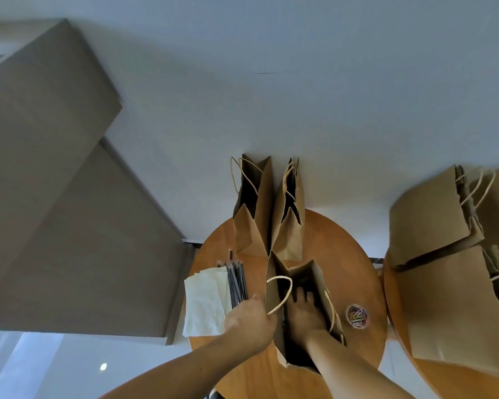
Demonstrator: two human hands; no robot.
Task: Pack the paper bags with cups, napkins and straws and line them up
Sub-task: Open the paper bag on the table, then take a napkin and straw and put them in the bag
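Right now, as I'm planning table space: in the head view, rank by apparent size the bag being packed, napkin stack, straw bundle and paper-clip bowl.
1. bag being packed
2. napkin stack
3. straw bundle
4. paper-clip bowl
The bag rises toward the camera, which may exaggerate it.

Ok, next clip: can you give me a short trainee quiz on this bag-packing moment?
1. True or false: the right hand is reaching inside the open bag while the left hand grips its rim.
2. What lies right beside the napkins? A cups; B black straws; C spoons.
3. Fill in: ___ upright bags stand behind the open bag, at the far side of the round table.

Key: 1 true; 2 B; 3 two.
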